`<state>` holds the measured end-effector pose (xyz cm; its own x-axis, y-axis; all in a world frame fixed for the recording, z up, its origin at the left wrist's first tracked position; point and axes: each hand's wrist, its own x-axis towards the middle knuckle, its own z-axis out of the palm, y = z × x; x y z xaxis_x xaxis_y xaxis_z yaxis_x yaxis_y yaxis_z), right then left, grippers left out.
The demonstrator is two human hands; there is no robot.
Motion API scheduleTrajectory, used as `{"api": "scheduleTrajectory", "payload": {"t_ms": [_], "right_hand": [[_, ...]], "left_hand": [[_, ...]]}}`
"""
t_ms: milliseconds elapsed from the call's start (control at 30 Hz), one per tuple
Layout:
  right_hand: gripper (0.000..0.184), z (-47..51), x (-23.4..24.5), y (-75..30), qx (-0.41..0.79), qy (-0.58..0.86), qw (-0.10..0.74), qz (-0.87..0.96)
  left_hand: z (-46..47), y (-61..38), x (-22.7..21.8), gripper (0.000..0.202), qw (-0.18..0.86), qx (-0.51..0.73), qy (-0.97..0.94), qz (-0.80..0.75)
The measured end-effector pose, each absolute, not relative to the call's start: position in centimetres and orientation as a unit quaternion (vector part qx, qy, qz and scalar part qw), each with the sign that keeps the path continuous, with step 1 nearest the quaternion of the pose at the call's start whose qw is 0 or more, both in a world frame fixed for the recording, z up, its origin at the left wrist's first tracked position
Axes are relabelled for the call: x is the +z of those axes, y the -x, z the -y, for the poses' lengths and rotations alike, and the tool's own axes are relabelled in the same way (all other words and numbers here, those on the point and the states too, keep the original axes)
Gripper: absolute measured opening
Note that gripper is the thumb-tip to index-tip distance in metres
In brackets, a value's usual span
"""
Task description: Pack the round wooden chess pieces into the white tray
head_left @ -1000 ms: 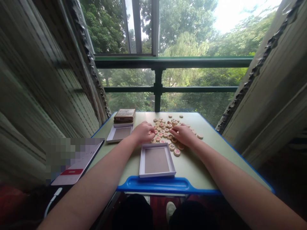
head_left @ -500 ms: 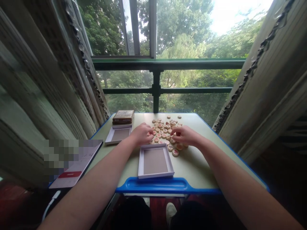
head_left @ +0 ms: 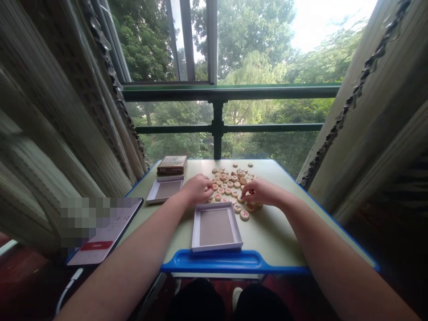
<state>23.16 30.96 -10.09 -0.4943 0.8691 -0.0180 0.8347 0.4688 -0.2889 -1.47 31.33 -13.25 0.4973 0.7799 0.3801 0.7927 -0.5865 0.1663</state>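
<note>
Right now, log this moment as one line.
left hand: at left edge of xiangqi pieces; right hand: at xiangqi piece; nearer white box: open

round pale wooden discs (head_left: 228, 191), many marked red or black | loose, mostly flat, some stacked | between left grip (head_left: 198, 189) and right grip (head_left: 265, 192), some beyond | one at right grip's fingertips

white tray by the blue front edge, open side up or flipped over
Open side up: the white tray shows its brownish inner floor, with raised white walls around it.
</note>
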Motion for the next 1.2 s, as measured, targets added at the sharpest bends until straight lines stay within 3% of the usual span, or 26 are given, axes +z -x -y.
{"api": "scheduleTrajectory", "payload": {"t_ms": [233,367,533,867,1200], "right_hand": [[0.016,-31.8,-10.1,-23.6,0.129,0.518,0.102,0.839],[0.022,-32.9,-10.6,-23.9,0.024,0.529,0.170,0.831],[0.021,-33.5,-12.2,-23.4,-0.010,0.544,0.135,0.828],[0.021,-33.5,-12.6,-23.1,-0.023,0.507,0.141,0.850],[0.019,-33.6,-12.7,-23.4,0.033,0.543,0.164,0.823]], "left_hand": [[-31.5,1.6,-13.1,0.021,0.019,-0.224,0.848,0.480],[-31.5,1.5,-13.4,0.020,0.007,-0.225,0.839,0.496],[-31.5,1.2,-13.9,0.020,-0.001,-0.227,0.848,0.478],[-31.6,0.9,-14.0,0.026,-0.040,-0.255,0.860,0.440],[-31.4,1.0,-13.8,0.032,-0.040,-0.233,0.856,0.460]]}}
